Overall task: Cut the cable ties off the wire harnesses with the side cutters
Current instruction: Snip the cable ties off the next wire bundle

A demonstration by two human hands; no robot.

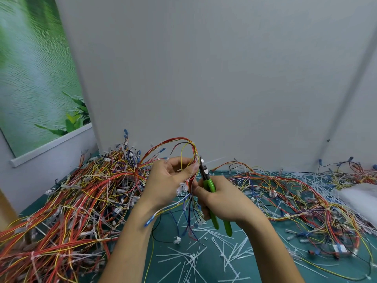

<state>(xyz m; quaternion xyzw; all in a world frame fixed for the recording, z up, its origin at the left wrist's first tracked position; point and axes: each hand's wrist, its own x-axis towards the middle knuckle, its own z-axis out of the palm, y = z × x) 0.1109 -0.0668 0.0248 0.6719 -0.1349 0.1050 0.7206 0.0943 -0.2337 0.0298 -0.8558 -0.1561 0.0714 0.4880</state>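
My left hand grips a wire harness of red, yellow and black wires that loops up above the table, with white connectors hanging below my fingers. My right hand holds the green-handled side cutters, fingers wrapped round the handles. The dark jaws point up and sit right beside the bundle at my left thumb. I cannot make out a cable tie between the jaws.
A big heap of tied harnesses covers the left of the green mat. Looser wires spread on the right. Cut white tie pieces litter the front. A white bag lies at right. A grey wall stands behind.
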